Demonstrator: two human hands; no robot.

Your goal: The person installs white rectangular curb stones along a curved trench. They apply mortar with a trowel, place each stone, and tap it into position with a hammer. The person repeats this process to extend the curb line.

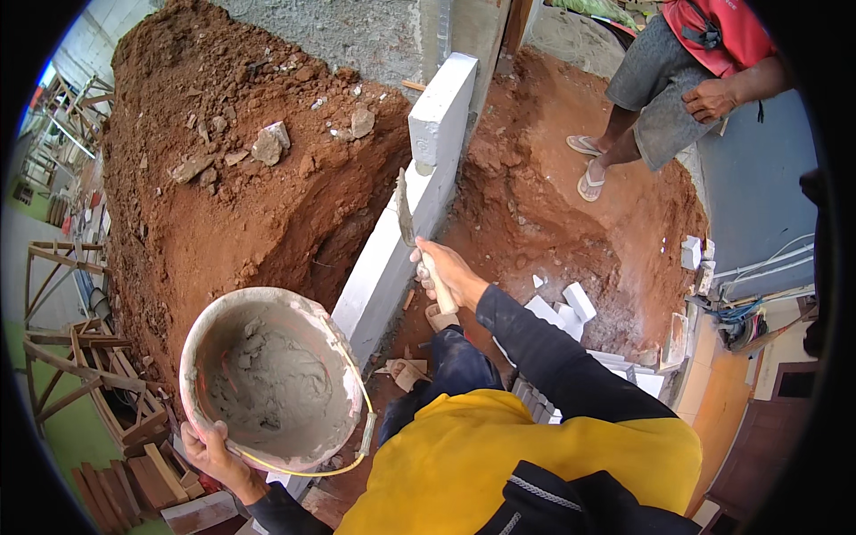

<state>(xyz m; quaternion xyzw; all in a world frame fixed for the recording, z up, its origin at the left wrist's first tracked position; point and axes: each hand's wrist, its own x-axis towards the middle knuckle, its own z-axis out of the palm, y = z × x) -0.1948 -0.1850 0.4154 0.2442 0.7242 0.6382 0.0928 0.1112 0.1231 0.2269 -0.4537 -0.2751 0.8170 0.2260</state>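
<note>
My left hand (217, 457) grips the lower rim of a round bucket (190, 366), tilted so its mouth shows. Grey wet mortar (276, 374) lies inside it, and its yellow wire handle hangs at the right side. In my right hand (453, 275) is a trowel (405, 214), its pale handle in my closed fingers. The mortar-smeared blade points away from me, over the top of a low white block wall (379, 267). At the wall's far end a white block (443, 111) stands one course higher, just beyond the blade tip.
A reddish soil mound (259, 196) with stones rises left of the wall. On the right, a person (678, 89) in sandals stands on bare earth. Loose white blocks (571, 308) lie near my right forearm. Wooden frames (85, 366) and stacked planks (134, 486) are at the far left.
</note>
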